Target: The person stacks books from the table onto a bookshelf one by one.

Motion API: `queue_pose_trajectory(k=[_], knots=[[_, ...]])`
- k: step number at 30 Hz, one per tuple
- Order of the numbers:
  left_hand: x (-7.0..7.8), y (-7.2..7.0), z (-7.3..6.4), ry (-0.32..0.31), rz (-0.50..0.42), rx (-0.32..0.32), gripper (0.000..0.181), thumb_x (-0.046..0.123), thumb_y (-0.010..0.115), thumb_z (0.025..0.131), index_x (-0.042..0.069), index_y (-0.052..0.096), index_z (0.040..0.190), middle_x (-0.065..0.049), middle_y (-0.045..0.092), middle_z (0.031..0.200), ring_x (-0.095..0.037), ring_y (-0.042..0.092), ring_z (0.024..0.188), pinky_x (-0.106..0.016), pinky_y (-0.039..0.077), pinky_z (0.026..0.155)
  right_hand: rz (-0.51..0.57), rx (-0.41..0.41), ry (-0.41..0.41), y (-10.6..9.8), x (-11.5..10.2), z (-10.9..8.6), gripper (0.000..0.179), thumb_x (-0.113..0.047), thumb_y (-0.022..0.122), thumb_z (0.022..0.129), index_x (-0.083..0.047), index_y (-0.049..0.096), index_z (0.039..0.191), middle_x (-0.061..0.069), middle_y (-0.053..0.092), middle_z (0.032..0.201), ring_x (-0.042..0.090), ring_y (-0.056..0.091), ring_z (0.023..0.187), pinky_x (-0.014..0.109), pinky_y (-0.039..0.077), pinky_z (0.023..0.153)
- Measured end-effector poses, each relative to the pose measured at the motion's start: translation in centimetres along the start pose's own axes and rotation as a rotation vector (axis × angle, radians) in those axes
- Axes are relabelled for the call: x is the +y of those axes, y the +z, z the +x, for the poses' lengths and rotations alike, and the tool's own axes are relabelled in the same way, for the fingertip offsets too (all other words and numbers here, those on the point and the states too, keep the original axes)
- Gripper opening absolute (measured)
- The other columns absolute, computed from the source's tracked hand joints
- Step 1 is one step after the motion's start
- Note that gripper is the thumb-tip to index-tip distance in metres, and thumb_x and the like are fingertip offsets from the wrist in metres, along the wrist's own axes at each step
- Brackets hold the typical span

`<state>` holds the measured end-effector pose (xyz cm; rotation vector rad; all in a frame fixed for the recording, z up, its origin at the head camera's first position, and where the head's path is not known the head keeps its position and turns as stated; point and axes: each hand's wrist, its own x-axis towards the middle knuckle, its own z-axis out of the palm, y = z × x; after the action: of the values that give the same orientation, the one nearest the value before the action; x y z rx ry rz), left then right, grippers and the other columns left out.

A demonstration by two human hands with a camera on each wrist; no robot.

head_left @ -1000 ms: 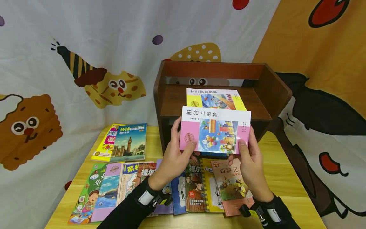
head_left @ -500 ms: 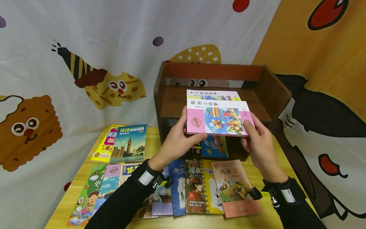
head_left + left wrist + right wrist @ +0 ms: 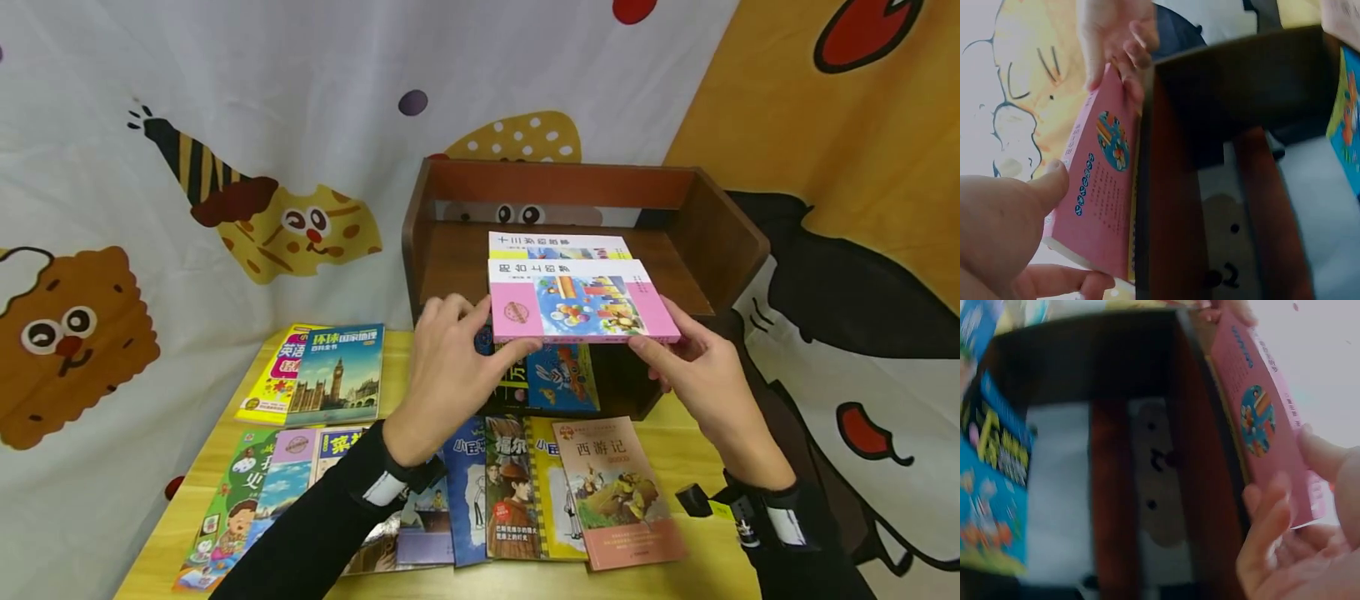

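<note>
A pink and white book (image 3: 581, 302) lies nearly flat at the front of the upper board of a brown bookshelf (image 3: 686, 271). It overlaps a yellow and white book (image 3: 558, 242) behind it. My left hand (image 3: 453, 367) pinches its left end, thumb along the near edge. At the near right corner, my right hand (image 3: 708, 379) grips it with the thumb on the edge and fingers partly hidden below. The left wrist view shows the book's pink back cover (image 3: 1100, 187) close against the shelf board, and the right wrist view shows the right fingers (image 3: 1266, 534) beneath it.
Books with blue and black covers (image 3: 562, 379) stand in the lower compartment. A row of overlapping books, ending in a salmon-coloured one (image 3: 618, 492), lies on the wooden table (image 3: 712, 542). Two more books, a blue-green one (image 3: 337, 375) uppermost, lie left of the shelf. A printed cloth hangs behind.
The pink and white book has moved away from me and tilted flatter onto the upper shelf, covering more of the yellow one. Both hands have shifted toward its near edge and corners.
</note>
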<state>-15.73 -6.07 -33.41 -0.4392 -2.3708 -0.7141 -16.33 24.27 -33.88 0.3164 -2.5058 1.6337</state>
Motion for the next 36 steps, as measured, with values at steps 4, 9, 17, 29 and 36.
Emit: queue_pose_trajectory(k=[4,9,17,29,36], knots=[[-0.2,0.0,0.6,0.066,0.128,0.078,0.074,0.073,0.051,0.076,0.013,0.066,0.117,-0.007,0.05,0.096,-0.025,0.037,0.088,-0.044,0.028,0.074,-0.397,0.147,-0.127,-0.1,-0.4,0.5,0.068,-0.045,0.067,0.082,-0.025,0.041,0.141,0.005,0.05,0.11,0.021,0.041,0.088,0.027,0.039,0.065],[-0.6,0.4,1.1,0.079,0.14,0.061,0.062,0.065,0.056,0.08,0.012,0.067,0.111,-0.01,0.056,0.108,-0.028,0.043,0.104,-0.049,0.031,0.087,-0.643,0.273,-0.345,-0.1,-0.5,1.7,0.068,-0.047,0.074,0.074,-0.01,0.057,0.128,0.016,0.048,0.12,0.032,0.031,0.106,0.056,0.023,0.085],[-1.3,1.1,2.0,0.063,0.132,0.018,0.058,0.058,0.055,0.085,0.008,0.066,0.112,-0.01,0.057,0.112,-0.029,0.042,0.111,-0.051,0.029,0.097,-0.713,0.202,-0.327,0.1,-0.9,3.5,0.066,-0.051,0.066,0.08,-0.005,0.057,0.127,0.021,0.052,0.127,0.039,0.032,0.117,0.064,0.02,0.095],[-1.8,1.7,3.6,0.028,0.166,0.03,0.056,0.059,0.054,0.086,0.007,0.072,0.097,-0.008,0.065,0.104,-0.028,0.047,0.103,-0.048,0.034,0.09,-0.717,0.069,-0.168,0.0,-1.4,5.9,0.074,-0.059,0.056,0.083,-0.003,0.052,0.13,0.022,0.048,0.132,0.039,0.032,0.122,0.062,0.03,0.097],[-2.1,1.9,4.1,-0.004,0.152,0.005,0.054,0.058,0.058,0.083,0.008,0.072,0.098,-0.007,0.064,0.104,-0.026,0.048,0.102,-0.045,0.037,0.089,-0.719,0.069,-0.144,0.1,-1.3,6.3,0.075,-0.06,0.053,0.084,-0.003,0.049,0.133,0.022,0.045,0.136,0.038,0.031,0.123,0.062,0.031,0.097]])
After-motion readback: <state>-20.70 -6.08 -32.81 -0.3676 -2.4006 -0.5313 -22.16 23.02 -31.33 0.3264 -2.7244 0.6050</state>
